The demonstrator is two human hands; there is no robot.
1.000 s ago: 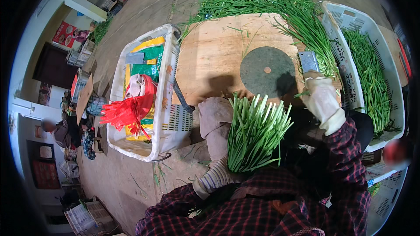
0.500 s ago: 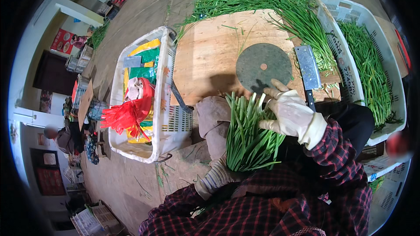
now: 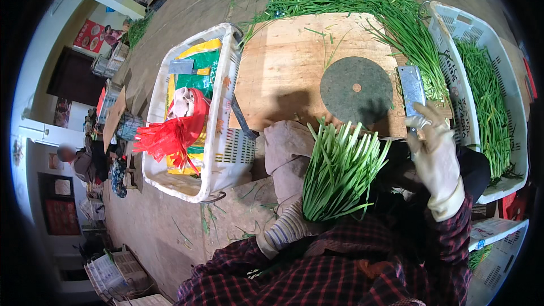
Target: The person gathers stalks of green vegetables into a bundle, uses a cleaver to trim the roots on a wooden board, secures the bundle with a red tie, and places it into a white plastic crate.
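Just before the wooden board [image 3: 277, 62], a bunch of slender green stalks [image 3: 343, 178] is held low by the left hand [image 3: 293, 227], its long axis slightly right-tilted, its paler ends pointed toward the board. By the board's right edge, the right hand [image 3: 436, 150] is spread near a cleaver [image 3: 412, 86].

Shadows mark the wooden board [image 3: 283, 62], while fisheye distortion bends the edges.

Greens [image 3: 343, 173] loosely fanned in one bunch, pale ends forward, darker green rearward; cleaver [image 3: 412, 84], grey, speckled, rectangular, lies flat beyond them to the right, partly covered.
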